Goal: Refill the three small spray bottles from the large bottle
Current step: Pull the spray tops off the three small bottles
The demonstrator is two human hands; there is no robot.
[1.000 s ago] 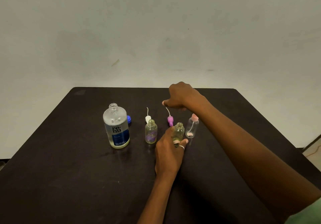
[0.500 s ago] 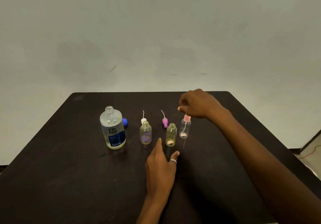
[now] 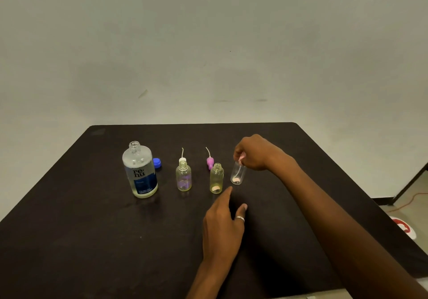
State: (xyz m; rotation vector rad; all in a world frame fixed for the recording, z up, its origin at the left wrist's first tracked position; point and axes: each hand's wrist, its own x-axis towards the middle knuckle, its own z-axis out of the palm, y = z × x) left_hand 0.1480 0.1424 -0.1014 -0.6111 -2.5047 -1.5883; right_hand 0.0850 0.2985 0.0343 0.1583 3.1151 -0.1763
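While a person's right hand (image 3: 254, 152) pinches the pale pink spray cap (image 3: 240, 159) atop the rightmost small clear bottle (image 3: 238, 175), fingers closed on the cap, the bottle stands upright on a dark, matte square table (image 3: 92, 229) set against a plain pale wall (image 3: 208, 43). A thin dip tube shows through its clear plastic side, curling down to the base. At the left of the row stands the large clear plastic bottle (image 3: 140, 173), round-shouldered and uncapped, its threaded neck bare; a dark blue label carries the lettering "re-nu" in white, with smaller print below too fine to read. A band of pale yellowish liquid sits at its bottom. Just behind it on its right lies a small blue cap (image 3: 157, 162). Right of that, a small rounded bottle with a faint purple tint at its base (image 3: 184, 178) stands open, its white spray head with a thin tube (image 3: 182, 158) lying on the table just beyond it. Next stands a small straight-sided yellowish bottle (image 3: 216, 179), also open, with a pink-purple spray head and tube (image 3: 209, 161) lying at its far left. The left hand (image 3: 223, 226), a silver ring on one finger, rests near the yellowish bottle with fingers loosely spread, holding nothing, its fingertip close to the bottle's base; contact cannot be made out.
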